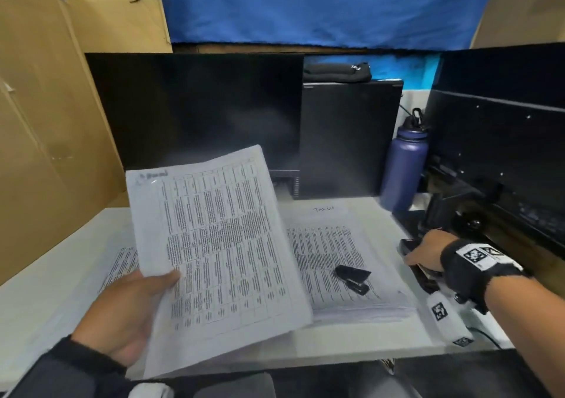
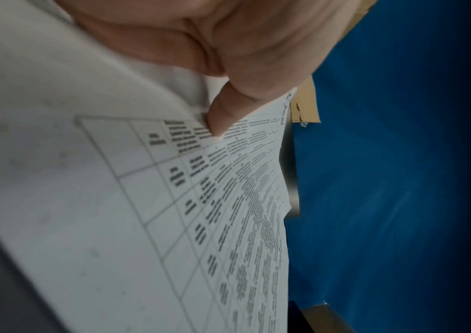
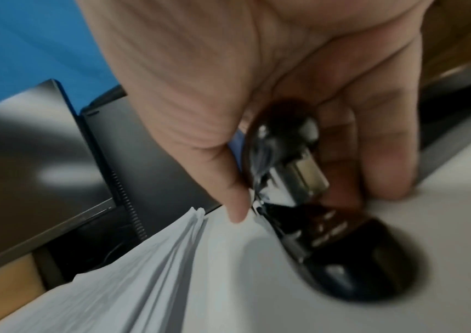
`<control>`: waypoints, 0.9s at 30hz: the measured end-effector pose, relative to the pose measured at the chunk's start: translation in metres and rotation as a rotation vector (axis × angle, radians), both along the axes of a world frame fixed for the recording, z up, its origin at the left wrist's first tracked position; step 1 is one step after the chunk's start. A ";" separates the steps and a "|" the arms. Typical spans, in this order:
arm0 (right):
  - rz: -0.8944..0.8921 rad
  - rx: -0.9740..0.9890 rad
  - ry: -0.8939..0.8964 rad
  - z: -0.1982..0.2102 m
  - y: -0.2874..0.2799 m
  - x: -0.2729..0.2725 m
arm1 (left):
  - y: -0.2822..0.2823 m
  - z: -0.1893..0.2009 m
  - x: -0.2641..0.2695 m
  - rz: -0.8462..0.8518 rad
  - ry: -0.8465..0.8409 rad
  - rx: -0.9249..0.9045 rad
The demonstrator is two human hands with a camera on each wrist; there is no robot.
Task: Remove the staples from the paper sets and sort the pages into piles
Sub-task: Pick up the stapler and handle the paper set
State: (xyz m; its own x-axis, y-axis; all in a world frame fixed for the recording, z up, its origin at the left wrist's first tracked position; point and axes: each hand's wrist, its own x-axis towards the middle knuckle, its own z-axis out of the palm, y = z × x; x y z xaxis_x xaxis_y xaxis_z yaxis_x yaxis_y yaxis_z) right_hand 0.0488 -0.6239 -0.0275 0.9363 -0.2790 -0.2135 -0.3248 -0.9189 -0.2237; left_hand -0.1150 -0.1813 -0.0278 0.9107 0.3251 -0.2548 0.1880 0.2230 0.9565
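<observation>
My left hand holds a printed paper set up off the white table, tilted, with the thumb pressed on the top page. A thick stack of printed pages lies on the table to the right, with a small black staple tool on top of it. Another printed page lies flat at the left, partly hidden by the raised set. My right hand is at the table's right edge, fingers curled round a black stapler that touches the table beside the stack.
A dark monitor and a black box stand behind the papers. A purple water bottle is at the back right, next to black equipment. Cardboard walls the left side.
</observation>
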 end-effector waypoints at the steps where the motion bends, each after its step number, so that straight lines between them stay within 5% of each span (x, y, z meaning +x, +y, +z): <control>1: 0.016 -0.033 -0.010 0.005 0.002 -0.001 | 0.000 -0.002 0.002 -0.010 0.027 -0.012; 4: 0.168 -0.150 -0.242 0.015 0.023 -0.013 | -0.006 -0.001 0.011 -0.060 0.081 0.015; 6: 0.303 0.077 -0.377 0.010 0.049 -0.030 | -0.018 0.003 0.020 -0.086 0.102 0.034; 8: 0.412 0.340 -0.241 0.002 0.077 -0.049 | -0.029 0.004 0.031 -0.118 0.111 0.031; 11: 0.510 0.485 0.061 -0.019 0.088 -0.050 | -0.046 0.004 0.056 -0.170 0.157 0.059; 20: -0.032 0.865 -0.402 -0.011 0.030 -0.053 | -0.108 -0.005 0.114 -0.222 0.261 0.238; 27: -0.125 0.893 -0.501 0.000 0.007 -0.054 | -0.149 -0.021 0.120 -0.305 0.264 0.406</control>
